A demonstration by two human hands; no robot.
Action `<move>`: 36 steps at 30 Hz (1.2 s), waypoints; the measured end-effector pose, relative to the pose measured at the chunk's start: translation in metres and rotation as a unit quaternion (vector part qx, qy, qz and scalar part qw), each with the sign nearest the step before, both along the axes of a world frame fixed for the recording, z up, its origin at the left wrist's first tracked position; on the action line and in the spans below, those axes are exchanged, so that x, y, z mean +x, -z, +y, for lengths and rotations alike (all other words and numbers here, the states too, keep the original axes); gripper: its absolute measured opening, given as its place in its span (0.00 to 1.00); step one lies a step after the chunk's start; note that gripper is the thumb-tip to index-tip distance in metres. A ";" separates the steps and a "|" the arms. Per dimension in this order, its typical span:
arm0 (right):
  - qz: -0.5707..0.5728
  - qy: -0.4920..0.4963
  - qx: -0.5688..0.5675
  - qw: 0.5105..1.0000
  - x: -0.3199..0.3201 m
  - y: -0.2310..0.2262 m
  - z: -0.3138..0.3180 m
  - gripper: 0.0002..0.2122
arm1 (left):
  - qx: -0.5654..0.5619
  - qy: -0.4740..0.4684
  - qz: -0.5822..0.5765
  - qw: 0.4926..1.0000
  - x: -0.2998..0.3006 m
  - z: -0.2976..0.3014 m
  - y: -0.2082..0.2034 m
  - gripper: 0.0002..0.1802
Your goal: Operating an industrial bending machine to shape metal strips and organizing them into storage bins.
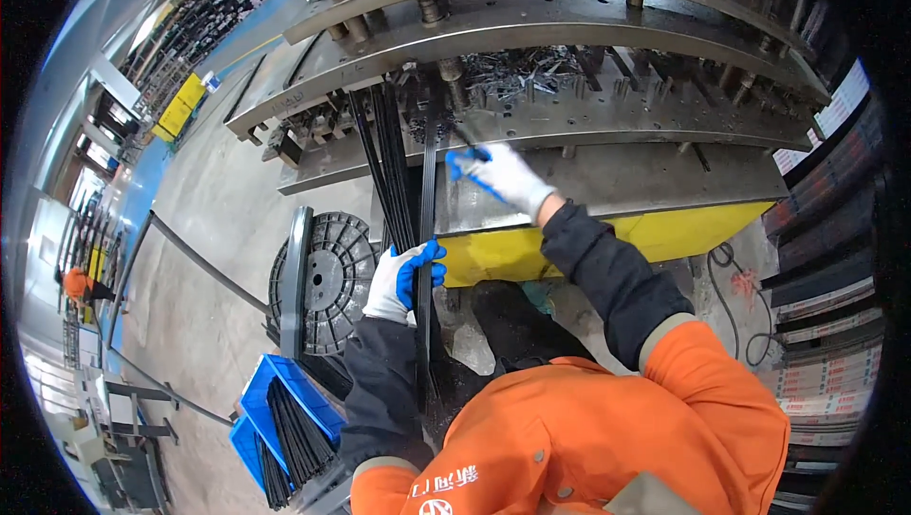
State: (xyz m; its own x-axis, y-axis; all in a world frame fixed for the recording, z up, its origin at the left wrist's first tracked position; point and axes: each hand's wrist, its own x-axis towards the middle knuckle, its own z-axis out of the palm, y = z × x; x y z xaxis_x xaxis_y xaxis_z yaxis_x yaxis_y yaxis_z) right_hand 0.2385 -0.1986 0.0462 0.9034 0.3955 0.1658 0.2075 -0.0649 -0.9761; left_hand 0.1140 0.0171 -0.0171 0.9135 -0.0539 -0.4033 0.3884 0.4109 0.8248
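"What sort of room is it?"

"A workshop with a pale floor (204,259). Ahead of both grips stands a machine of stacked steel plates (607,168) on a yellow base (541,251), with metal scraps (531,74) lying on a plate beyond the right grip."

"And the left grip (400,282)?"

"White-and-blue glove, fingers closed around a long black strip (427,192). The strip runs forward from the grip toward the machine and back past the wrist. More black strips (384,159) fan out just ahead and to the left; I can't tell if that grip takes them in too."

"The right grip (508,178)?"

"Ahead and to the right of the left one, above the lowest plate, fingers partly bent. It's blurred, so I can't tell whether it holds anything."

"Anything beside them?"

"Left of the left grip, a black spoked reel (353,278); behind and left, blue crates (254,393) with black lengths (302,430) inside. Far off to the left, another person (78,282) in orange."
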 end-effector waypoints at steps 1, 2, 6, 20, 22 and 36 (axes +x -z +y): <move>-0.023 -0.004 -0.118 0.993 0.000 0.010 0.006 0.18 | -0.010 -0.002 0.000 1.000 0.003 -0.003 0.000 0.12; -0.044 -0.009 -0.233 0.971 0.001 0.021 0.011 0.21 | -0.019 -0.005 0.000 1.000 0.005 -0.006 0.000 0.12; -0.011 -0.017 -0.214 0.977 -0.008 0.040 0.047 0.23 | -0.011 -0.029 0.010 0.999 0.003 -0.021 -0.009 0.11; 0.025 0.077 -0.193 0.978 0.023 0.015 0.070 0.19 | -0.032 -0.051 -0.014 0.998 -0.003 -0.006 -0.008 0.12; 0.020 0.090 -0.196 0.976 0.028 0.014 0.069 0.19 | -0.001 -0.047 0.000 0.999 -0.017 0.007 0.007 0.13; 0.138 -0.045 -0.010 0.989 0.006 0.020 0.043 0.12 | -0.013 -0.048 0.016 0.999 -0.053 -0.002 -0.008 0.14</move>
